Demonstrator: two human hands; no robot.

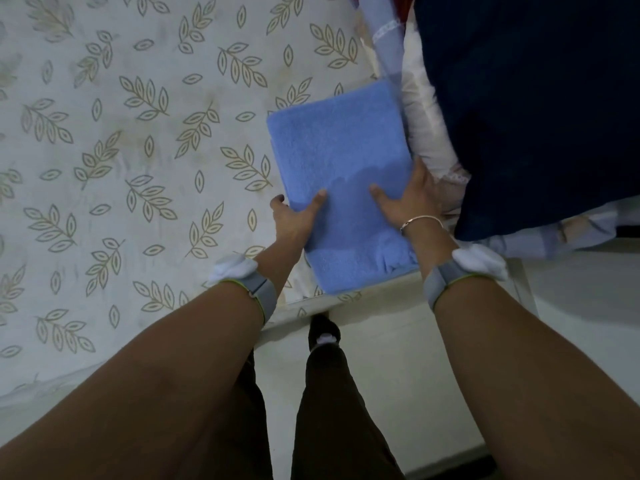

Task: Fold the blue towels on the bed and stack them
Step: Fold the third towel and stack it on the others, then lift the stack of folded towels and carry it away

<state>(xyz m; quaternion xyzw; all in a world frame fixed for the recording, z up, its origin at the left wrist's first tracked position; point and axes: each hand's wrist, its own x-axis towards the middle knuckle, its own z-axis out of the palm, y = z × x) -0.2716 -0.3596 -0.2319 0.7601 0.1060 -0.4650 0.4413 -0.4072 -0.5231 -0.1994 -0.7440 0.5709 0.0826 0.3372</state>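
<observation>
blue terry cloth, thick and nubbly, sits folded into a plump rectangle under your hands: the folded towel point(341, 174) lies near the bed's near edge, close to its right-hand corner, and its near end hangs out past that edge.

your left hand point(294, 216) has a narrow grip on the left side of it, thumb on top and fingers tucked underneath or along the side. your right hand point(410, 199) holds the right side the same way, thumb laid over the pile, the other fingers hidden against the pillow point(427, 129).

what could go wrong: the overhanging end looks loose and rumpled at its right corner, so if you let go here i'd expect the layers to slump and the fold to open, or the whole bundle to slide off onto the floor point(381, 358). the dark blue blanket point(540, 109) and pillow crowd the right side, so pushing that way may skew the rectangle. i can't tell whether a second towel lies beneath; if one does, misaligned edges would make the stack lean.

the bedsheet point(138, 150) is smooth, pale, printed with tan leaf sprigs, flat and low in friction by the look of it. the pillow is soft, white and bulging. a thin metal bangle point(420, 220) rings your right wrist.
</observation>
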